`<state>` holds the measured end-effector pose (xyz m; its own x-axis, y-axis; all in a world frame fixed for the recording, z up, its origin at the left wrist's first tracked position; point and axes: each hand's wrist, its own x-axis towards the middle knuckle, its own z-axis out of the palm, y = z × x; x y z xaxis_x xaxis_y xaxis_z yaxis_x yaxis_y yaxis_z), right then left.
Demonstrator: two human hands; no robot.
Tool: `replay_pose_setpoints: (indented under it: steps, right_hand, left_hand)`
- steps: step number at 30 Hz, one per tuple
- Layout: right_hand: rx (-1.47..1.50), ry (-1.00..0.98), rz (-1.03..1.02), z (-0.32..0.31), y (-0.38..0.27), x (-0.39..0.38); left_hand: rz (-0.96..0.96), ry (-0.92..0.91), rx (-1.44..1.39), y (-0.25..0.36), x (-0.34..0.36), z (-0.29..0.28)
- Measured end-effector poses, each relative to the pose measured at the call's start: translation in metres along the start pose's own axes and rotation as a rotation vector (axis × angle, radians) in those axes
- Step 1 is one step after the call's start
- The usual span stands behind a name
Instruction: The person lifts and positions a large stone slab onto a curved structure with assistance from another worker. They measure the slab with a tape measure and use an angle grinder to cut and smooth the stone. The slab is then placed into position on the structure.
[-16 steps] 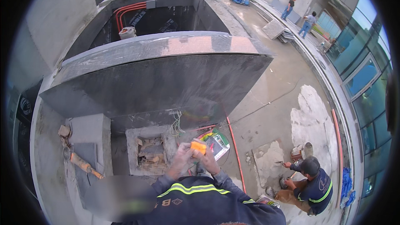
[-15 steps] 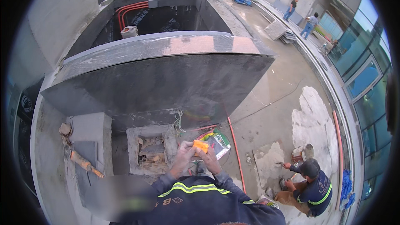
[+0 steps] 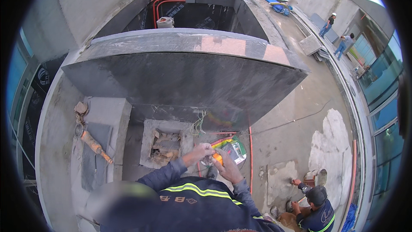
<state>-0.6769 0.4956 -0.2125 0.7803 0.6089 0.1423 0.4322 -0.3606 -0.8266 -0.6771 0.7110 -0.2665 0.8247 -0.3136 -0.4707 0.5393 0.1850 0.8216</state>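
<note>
Orange and small, a handheld tool (image 3: 218, 158) sits pinched between a worker's two hands above a concrete ledge: the left hand (image 3: 201, 151) curls its fingers closed over it, the right hand (image 3: 228, 168) grips it from below, just beside a square opening (image 3: 165, 146) packed with rubble.

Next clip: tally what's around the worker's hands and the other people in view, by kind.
Hands on the small orange tool: 2 (left hand, right hand)
Orange tool: 1
Angle grinder on the ledge: 1
Other people: 3 (crouching, standing)
Total: 7
</note>
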Motion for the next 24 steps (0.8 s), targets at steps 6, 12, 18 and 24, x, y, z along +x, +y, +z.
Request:
replay_pose_setpoints:
  steps: [6,12,18,24]
  right_hand:
    - [0.085,0.095,0.106,0.008,-0.011,-0.004]
    - [0.623,0.349,0.215,0.023,-0.016,-0.005]
    - [1.389,0.12,0.324,0.024,-0.019,-0.002]
    - [0.242,0.416,0.159,0.022,-0.033,0.011]
  left_hand:
    - [0.051,-0.077,0.164,0.01,-0.006,-0.002]
    - [0.303,0.069,0.224,0.034,-0.02,0.014]
    - [0.838,0.148,0.614,0.062,-0.037,0.026]
    - [0.391,0.11,0.179,0.084,-0.046,0.008]
